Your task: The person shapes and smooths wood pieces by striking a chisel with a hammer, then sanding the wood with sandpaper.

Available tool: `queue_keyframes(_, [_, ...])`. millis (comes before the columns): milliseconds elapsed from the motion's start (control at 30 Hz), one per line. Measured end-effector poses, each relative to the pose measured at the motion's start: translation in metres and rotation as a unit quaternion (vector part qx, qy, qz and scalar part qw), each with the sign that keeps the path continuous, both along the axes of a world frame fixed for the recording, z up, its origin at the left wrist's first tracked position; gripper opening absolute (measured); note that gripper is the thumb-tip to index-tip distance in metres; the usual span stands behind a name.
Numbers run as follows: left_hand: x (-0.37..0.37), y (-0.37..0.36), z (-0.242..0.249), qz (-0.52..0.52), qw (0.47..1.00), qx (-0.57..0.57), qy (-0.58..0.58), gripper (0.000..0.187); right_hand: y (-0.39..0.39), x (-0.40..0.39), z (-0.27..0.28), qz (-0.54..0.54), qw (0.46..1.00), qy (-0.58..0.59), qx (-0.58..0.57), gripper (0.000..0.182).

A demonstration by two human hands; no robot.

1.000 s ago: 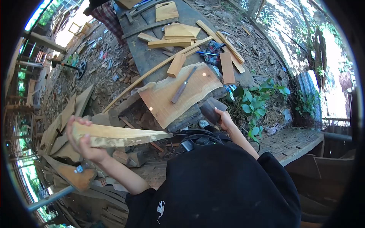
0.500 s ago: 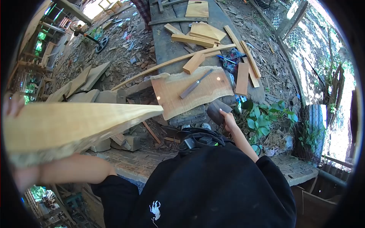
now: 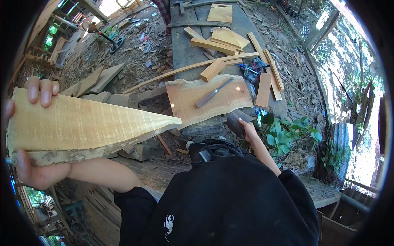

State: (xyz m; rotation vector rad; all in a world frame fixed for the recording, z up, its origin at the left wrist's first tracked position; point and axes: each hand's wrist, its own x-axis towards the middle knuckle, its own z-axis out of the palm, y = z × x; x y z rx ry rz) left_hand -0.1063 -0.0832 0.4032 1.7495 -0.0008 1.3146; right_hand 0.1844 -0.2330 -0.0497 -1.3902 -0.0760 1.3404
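A pale, wedge-shaped wooden board [image 3: 78, 123] with a rough bark edge is raised at the left. My left hand [image 3: 43, 174] grips its wide end, fingers over the top edge and thumb at the bark edge. Its narrow tip points right, overlapping the view of a reddish live-edge slab [image 3: 184, 102]. On that slab lies a chisel [image 3: 213, 93] with a dark wooden handle. My right hand [image 3: 248, 129], low beside the slab's near right corner, is closed on a dark grey sheet [image 3: 235, 122] that looks like sandpaper.
Several wood offcuts [image 3: 227, 39] and a long curved strip [image 3: 160, 78] lie on the dark bench [image 3: 182, 53]. A reddish block [image 3: 263, 90] rests at its right side. Green leaves [image 3: 283, 135] grow beside my right arm. A standing fan [image 3: 117, 44] is at the far left.
My left hand and the wedge-shaped board have come further into view, the board turning its broad face toward me. My right hand stays nearly still with the dark sheet.
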Motion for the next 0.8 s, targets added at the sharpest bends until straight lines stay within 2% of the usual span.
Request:
queue_keyframes(100, [-0.006, -0.003, 0.0, -0.009, 1.0, 0.0, -0.002, 0.057, 0.006, 0.001, -0.01, 0.018, 1.0, -0.002, -0.009, 0.03])
queue_keyframes(200, [-0.011, -0.011, -0.002, 0.014, 1.0, -0.008, -0.005, 0.057, 0.007, -0.008, -0.021, 0.023, 1.0, -0.001, 0.009, 0.031])
queue_keyframes(300, [-0.008, -0.037, -0.007, 0.055, 0.997, -0.024, -0.042, 0.053, 0.012, -0.018, -0.027, 0.046, 0.999, -0.005, -0.029, 0.029])
queue_keyframes(433, [-0.029, -0.05, -0.009, -0.115, 0.993, -0.002, -0.004, 0.043, 0.017, -0.032, -0.03, 0.071, 0.994, 0.019, -0.079, 0.029])
queue_keyframes(500, [-0.046, -0.054, -0.007, -0.204, 0.978, 0.006, 0.031, 0.042, 0.027, -0.038, -0.029, 0.069, 0.995, 0.043, -0.053, 0.028])
queue_keyframes(600, [-0.072, -0.055, -0.004, -0.25, 0.965, 0.029, 0.072, 0.038, 0.064, -0.043, -0.021, 0.048, 0.994, 0.098, -0.024, 0.029])
queue_keyframes(700, [-0.083, -0.058, -0.004, -0.224, 0.971, 0.026, 0.077, 0.016, 0.112, -0.062, -0.008, 0.024, 0.992, 0.125, 0.022, 0.031])
queue_keyframes(800, [-0.09, -0.055, -0.008, -0.226, 0.973, 0.008, 0.046, 0.015, 0.161, -0.089, -0.011, 0.006, 0.985, 0.163, 0.056, 0.031])
